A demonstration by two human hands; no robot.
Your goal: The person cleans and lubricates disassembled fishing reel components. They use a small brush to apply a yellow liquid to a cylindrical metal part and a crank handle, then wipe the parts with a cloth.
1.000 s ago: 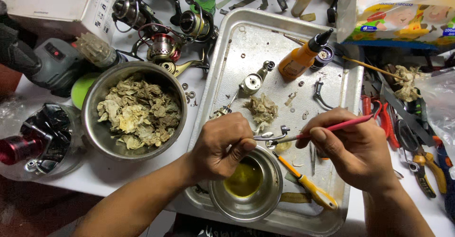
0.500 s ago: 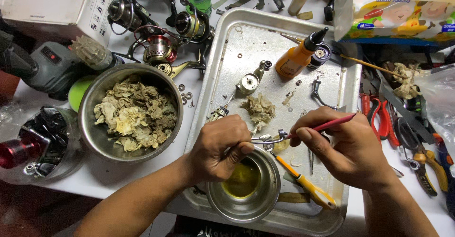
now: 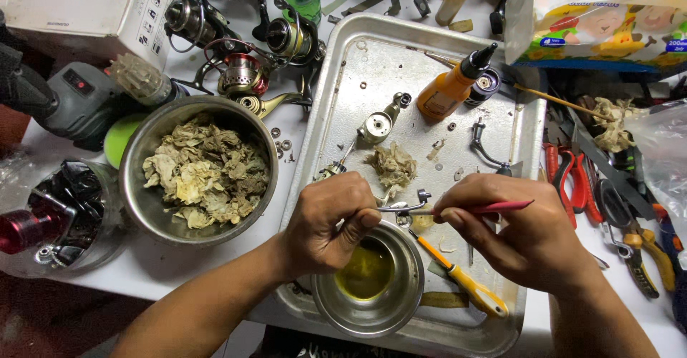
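Both hands have drifted slightly right along the metal tray (image 3: 343, 93) since the earlier frame. Above the small steel bowl (image 3: 372, 314) of yellow liquid, the left hand (image 3: 325, 222) pinches a thin bent metal part (image 3: 402, 206). Just right of that bowl, the right hand (image 3: 515, 233) grips a slim red tool (image 3: 504, 206), its tip meeting the part.
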